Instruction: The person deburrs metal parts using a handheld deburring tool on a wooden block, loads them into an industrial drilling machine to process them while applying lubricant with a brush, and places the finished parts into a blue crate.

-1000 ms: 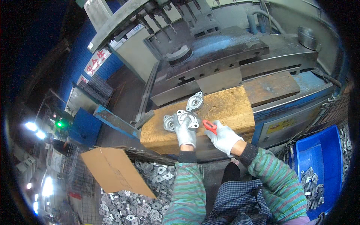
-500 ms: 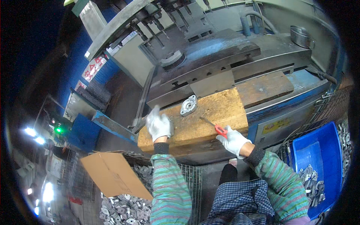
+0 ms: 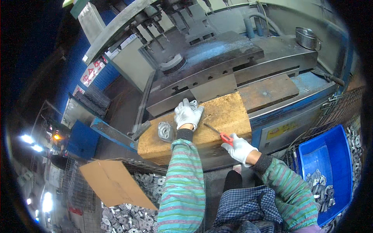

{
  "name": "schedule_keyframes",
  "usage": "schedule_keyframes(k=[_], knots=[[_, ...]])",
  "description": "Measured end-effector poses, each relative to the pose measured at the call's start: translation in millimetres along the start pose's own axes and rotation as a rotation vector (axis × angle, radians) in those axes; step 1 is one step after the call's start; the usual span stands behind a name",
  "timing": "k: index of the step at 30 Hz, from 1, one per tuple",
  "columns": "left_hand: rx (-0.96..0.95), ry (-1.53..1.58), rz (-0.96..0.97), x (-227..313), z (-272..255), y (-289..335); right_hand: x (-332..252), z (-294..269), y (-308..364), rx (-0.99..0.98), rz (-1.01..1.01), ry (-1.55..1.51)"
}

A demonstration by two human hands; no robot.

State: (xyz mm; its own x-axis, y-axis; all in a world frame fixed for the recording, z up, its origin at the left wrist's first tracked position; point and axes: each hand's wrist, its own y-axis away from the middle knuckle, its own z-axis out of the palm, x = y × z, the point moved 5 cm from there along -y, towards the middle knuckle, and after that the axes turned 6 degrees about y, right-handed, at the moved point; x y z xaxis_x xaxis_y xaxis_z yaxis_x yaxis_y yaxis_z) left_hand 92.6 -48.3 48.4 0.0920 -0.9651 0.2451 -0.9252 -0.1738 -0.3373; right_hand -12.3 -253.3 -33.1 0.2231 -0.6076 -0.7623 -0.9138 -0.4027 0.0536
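My left hand (image 3: 188, 114), in a white glove, reaches over a silvery metal flange casting (image 3: 193, 104) on the wooden block (image 3: 229, 112). Its fingers are closed over the casting and hide most of it. A second flange casting (image 3: 165, 132) stands on the block's left end, just left of my left wrist. In my white-gloved right hand (image 3: 240, 149), at the block's front right edge, is a red-handled hand tool (image 3: 226, 138) with a narrow dark blade. Its blade points far left over the wood, apart from both castings.
Behind the block stands a multi-spindle drilling machine (image 3: 217, 54) with drill bits hanging above its table. A metal pot (image 3: 307, 38) sits far right. Lower right, a blue bin (image 3: 322, 151) holds castings; lower left, cardboard (image 3: 116, 182) lies over a heap of castings (image 3: 128, 219).
My left hand has moved right from the block's left end onto the casting in the middle. The left-end casting now shows plainly. My right hand keeps the tool nearly in place.
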Motion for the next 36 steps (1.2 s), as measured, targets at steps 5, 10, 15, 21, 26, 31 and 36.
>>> schedule_keyframes(k=[5, 10, 15, 21, 26, 31, 36], knots=[[-0.231, 0.033, -0.146, -8, 7, -9, 2, 0, 2, 0.007, -0.005, 0.006], [-0.022, -0.006, 0.014, -8, -3, 7, 6, 1, 3, 0.03, -0.005, -0.018], [0.219, 0.498, 0.033, -12, -7, 39, 11, 9, 1, 0.059, -0.012, -0.02], [0.241, 1.337, -0.228, -21, -1, 51, -14, 9, 2, 0.092, -0.123, -0.047], [0.143, 1.792, -0.457, -26, 21, 65, -33, 8, -2, 0.003, -0.06, -0.013], [-0.069, 1.946, -0.396, -12, 24, 68, -31, 14, -11, 0.025, -0.063, -0.059], [-0.154, 1.486, -0.212, 18, 15, 66, -19, 16, -22, 0.046, -0.086, -0.047]])
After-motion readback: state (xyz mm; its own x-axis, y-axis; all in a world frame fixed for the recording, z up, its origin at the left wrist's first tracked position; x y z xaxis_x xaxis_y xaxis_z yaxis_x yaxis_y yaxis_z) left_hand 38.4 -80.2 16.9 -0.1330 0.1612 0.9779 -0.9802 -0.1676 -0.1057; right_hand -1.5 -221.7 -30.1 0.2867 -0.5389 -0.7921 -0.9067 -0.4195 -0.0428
